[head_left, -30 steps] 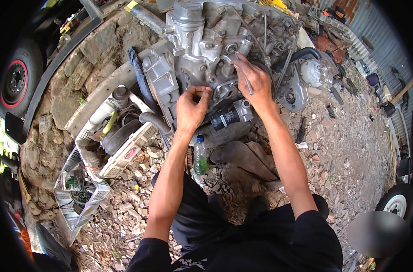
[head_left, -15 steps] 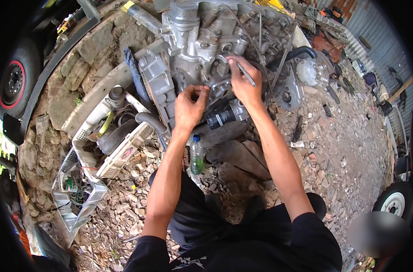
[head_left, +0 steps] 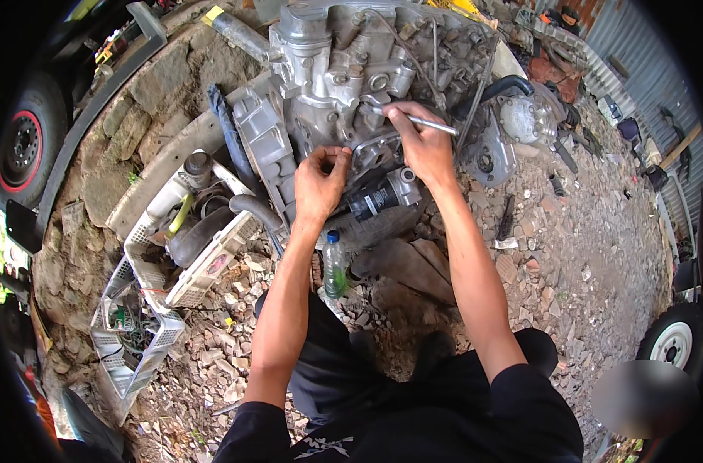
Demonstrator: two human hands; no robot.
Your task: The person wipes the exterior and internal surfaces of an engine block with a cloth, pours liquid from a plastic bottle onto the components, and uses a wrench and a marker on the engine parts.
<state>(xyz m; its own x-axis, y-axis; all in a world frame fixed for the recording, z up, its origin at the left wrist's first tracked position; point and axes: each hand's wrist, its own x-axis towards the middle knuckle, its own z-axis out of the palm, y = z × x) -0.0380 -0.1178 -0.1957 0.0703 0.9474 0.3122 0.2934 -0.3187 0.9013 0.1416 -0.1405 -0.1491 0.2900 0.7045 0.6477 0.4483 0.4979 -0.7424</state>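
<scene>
A grey metal engine block [head_left: 305,73] with pipes and bolts fills the upper middle. My right hand [head_left: 422,147] is closed on a thin metal wrench [head_left: 436,123], held almost level with its far end against the engine. My left hand [head_left: 320,181] rests at the lower edge of the engine, fingers curled and thumb near them; what they grip, if anything, is too small to make out. A black cylindrical filter [head_left: 370,201] sits between the hands. A plastic bottle with a blue cap and some green liquid [head_left: 334,262] stands below my left hand.
White plastic crates [head_left: 212,247] with hoses and parts lie left, beside a stone edge [head_left: 158,77]. Wheels stand at far left [head_left: 23,147] and lower right [head_left: 668,343]. A round metal housing [head_left: 521,116] lies right of the engine, with rubble ground [head_left: 567,262] and corrugated sheeting [head_left: 629,46] beyond.
The wrench in my right hand has swung from steep to nearly level, its near end moving up and rightward. My right hand has shifted slightly, while my left hand keeps about the same pose.
</scene>
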